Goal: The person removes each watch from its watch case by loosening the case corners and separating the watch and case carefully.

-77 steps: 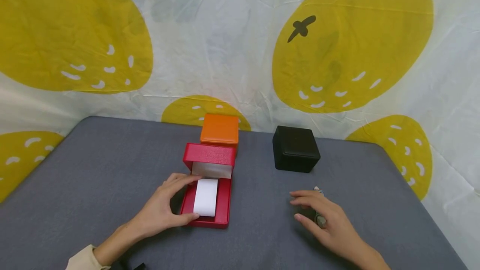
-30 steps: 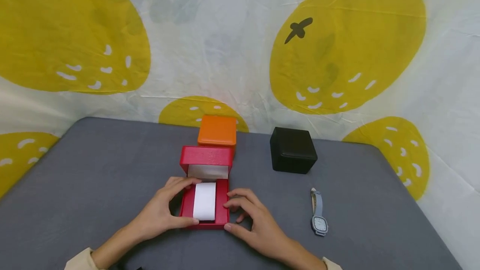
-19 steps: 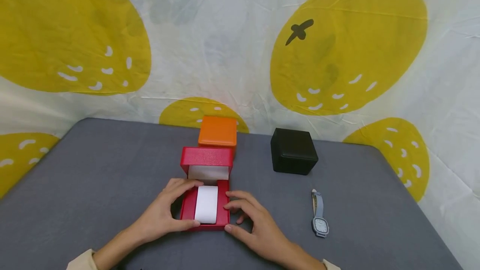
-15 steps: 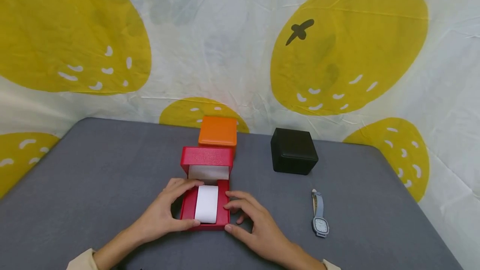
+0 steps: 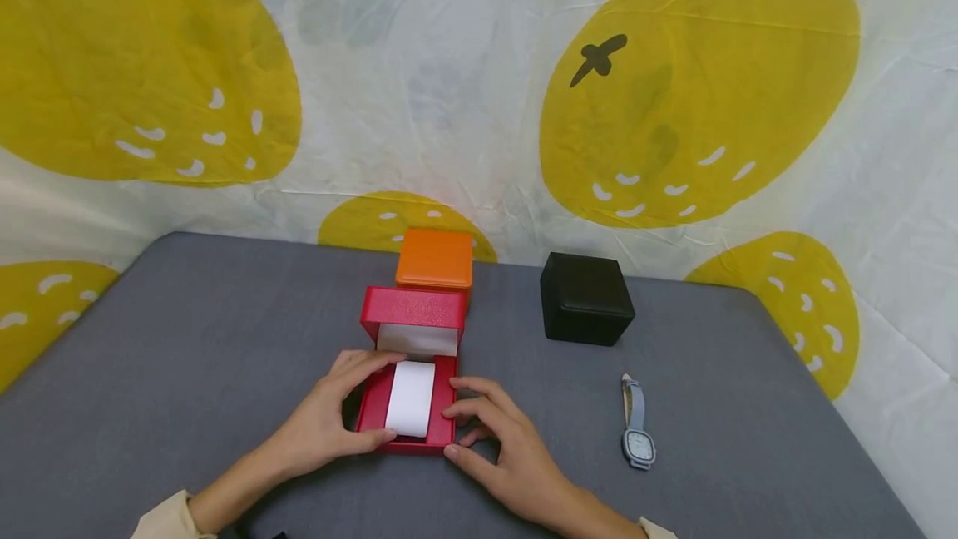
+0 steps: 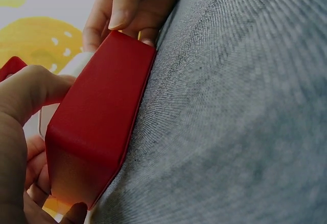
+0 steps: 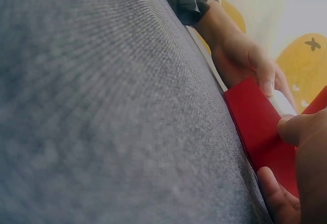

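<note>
An opened red watch box (image 5: 445, 398) stands in front of me, lid raised at the back. Inside it sits a white watch cushion (image 5: 410, 398). My left hand (image 5: 322, 422) reaches in from the left; thumb and index finger pinch the cushion at its front and back ends. In the left wrist view, other fingers of that hand lie against the box's left side. My right hand (image 5: 512, 456) holds the box by its right side, thumb at the front corner. A wristwatch (image 5: 637, 431) with a grey-blue strap lies face up to the right, apart from both hands.
An orange box (image 5: 436, 258) stands closed just behind the red lid. Farther right is a closed black box (image 5: 587, 298). All rest on a grey cloth-covered table (image 5: 224, 314). A white curtain with yellow fruit print (image 5: 703, 90) hangs behind the table.
My right hand, earlier over the wristwatch, has left it on the table and moved left to the red box. My left hand stays at the cushion; over the last half second little has changed.
</note>
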A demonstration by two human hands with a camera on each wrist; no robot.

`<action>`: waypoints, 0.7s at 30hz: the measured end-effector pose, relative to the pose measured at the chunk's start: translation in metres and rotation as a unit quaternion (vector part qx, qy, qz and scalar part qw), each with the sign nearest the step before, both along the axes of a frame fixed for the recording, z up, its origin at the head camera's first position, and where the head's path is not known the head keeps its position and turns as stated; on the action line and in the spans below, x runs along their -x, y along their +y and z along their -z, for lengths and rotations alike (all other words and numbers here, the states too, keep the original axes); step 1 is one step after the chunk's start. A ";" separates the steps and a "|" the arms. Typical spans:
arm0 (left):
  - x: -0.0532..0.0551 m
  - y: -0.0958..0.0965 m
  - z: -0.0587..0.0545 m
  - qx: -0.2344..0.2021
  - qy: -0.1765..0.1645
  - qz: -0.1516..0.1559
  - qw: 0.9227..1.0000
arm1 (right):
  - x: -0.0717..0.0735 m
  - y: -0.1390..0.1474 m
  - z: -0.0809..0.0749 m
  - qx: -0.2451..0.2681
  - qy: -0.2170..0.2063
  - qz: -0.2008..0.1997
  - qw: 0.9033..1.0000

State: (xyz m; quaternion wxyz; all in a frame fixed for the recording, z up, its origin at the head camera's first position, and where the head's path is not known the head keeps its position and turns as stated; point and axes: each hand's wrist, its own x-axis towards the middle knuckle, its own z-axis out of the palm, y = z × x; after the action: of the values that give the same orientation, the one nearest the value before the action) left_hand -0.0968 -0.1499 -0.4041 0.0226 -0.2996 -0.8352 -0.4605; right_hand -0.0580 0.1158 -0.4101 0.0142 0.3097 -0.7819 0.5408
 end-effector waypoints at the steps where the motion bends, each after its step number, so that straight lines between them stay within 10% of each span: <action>1: 0.000 0.000 0.000 -0.001 -0.003 -0.001 1.000 | 0.000 0.000 0.000 -0.001 0.002 -0.001 1.000; 21: 0.000 0.002 -0.001 0.003 0.007 -0.020 1.000 | -0.001 -0.001 0.000 0.005 -0.032 -0.003 0.999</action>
State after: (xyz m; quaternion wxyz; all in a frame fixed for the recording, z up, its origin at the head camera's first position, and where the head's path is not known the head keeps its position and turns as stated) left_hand -0.0972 -0.1480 -0.4028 0.0362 -0.2863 -0.8422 -0.4553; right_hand -0.0572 0.1147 -0.4105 -0.0113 0.2947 -0.7784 0.5542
